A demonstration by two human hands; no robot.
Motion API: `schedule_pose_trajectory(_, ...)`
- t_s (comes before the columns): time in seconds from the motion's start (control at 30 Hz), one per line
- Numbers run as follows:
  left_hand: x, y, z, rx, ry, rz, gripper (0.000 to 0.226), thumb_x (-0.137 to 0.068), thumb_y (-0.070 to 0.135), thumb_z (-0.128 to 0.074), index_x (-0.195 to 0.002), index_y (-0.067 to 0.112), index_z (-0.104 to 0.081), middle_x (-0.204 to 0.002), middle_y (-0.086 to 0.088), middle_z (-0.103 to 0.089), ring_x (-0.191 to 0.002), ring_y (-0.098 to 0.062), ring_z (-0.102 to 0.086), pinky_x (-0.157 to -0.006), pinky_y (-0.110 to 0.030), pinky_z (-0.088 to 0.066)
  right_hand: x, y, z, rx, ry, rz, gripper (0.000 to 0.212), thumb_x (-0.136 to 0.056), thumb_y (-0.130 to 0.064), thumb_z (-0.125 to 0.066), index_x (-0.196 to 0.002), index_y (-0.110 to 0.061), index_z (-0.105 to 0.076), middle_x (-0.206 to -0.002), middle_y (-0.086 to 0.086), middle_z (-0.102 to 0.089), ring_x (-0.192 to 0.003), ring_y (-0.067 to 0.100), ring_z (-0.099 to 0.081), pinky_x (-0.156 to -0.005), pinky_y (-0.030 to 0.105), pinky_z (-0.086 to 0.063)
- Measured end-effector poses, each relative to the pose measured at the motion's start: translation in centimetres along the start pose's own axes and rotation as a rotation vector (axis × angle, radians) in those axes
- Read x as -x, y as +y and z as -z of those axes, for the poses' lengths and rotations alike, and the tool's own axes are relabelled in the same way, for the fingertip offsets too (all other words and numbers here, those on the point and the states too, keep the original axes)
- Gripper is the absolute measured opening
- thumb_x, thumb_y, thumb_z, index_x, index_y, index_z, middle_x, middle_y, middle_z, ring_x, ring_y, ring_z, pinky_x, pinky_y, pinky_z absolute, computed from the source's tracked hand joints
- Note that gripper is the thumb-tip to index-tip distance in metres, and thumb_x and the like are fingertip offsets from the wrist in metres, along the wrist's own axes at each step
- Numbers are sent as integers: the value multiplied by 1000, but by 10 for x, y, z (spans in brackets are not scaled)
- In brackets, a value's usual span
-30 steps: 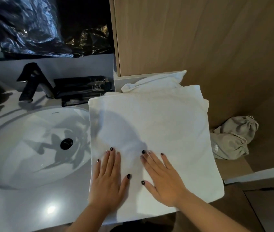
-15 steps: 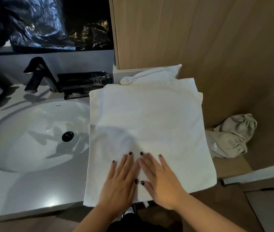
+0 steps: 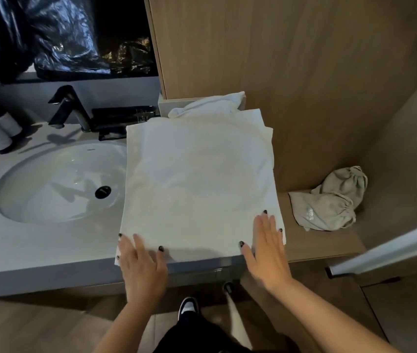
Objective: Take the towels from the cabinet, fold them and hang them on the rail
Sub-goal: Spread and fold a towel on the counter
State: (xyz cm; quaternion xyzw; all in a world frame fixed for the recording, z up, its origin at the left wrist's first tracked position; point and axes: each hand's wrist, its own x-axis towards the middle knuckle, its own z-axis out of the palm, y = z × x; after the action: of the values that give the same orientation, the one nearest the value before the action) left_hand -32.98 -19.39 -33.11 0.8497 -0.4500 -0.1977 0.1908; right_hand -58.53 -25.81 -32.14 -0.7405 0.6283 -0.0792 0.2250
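Head view, folded towel (image 3: 197, 184) on counter, flat open hands, left (image 3: 142, 263) and right (image 3: 265, 248), pressing its near corners

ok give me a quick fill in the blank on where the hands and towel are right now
1. Both hands lie flat on the white ____, which is spread on the counter.
2. The left hand presses its near left corner, the right hand its near ____ corner.
3. The basin lies to the ____ of the folded towel.
4. The faucet behind the basin is ____ in colour.

Missing words: towel; right; left; black
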Motion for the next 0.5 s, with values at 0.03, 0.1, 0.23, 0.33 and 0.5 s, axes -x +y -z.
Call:
schedule_pose_trajectory(0.03,9,8,-1,175,67,128,76,-100,40,-49,-157,10,-8,-164,-12,10,-151,-31,6,-123,-49,-8,12,-10,-4,-184,106,-55,72,-102,-39,-42,-157,-13,-4,-165,0,13,-151,19,16,-123,38,0)
schedule_pose_trajectory(0.1,21,24,-2,491,215,375,75,-94,26,-64,-152,3,-23,-161,-17,-12,-148,-37,-15,-120,-51,-22,32,-38,-14,-549,267,-242,63,-97,-25,-58,-151,-16,-26,-161,-1,-13,-149,20,-13,-121,40,-20)
schedule_pose_trajectory(0.23,17,36,-2,1151,108,887,64,-90,19,-70,-143,6,-37,-141,-16,-49,-125,-32,-53,-102,-43,-48,39,-83,-43,-1152,63,-772,65,-87,-28,-72,-140,-16,-38,-142,7,-43,-126,28,-46,-108,48,-40)
schedule_pose_trajectory(0.33,15,37,3,1472,-144,896,28,-97,22,-61,-121,11,-54,-118,-10,-64,-93,-21,-65,-78,-30,-53,29,-109,-50,-1323,-166,-865,66,-83,-34,-77,-135,-5,-48,-130,23,-56,-123,38,-54,-108,49,-42)
schedule_pose_trajectory(0.5,16,32,8,1504,-231,855,21,-93,26,-65,-109,13,-62,-80,0,-65,-58,-8,-52,-59,-21,-43,12,-124,-44,-1786,-207,-871,26,-85,-14,-76,-104,-7,-61,-112,15,-64,-99,27,-63,-98,39,-47)
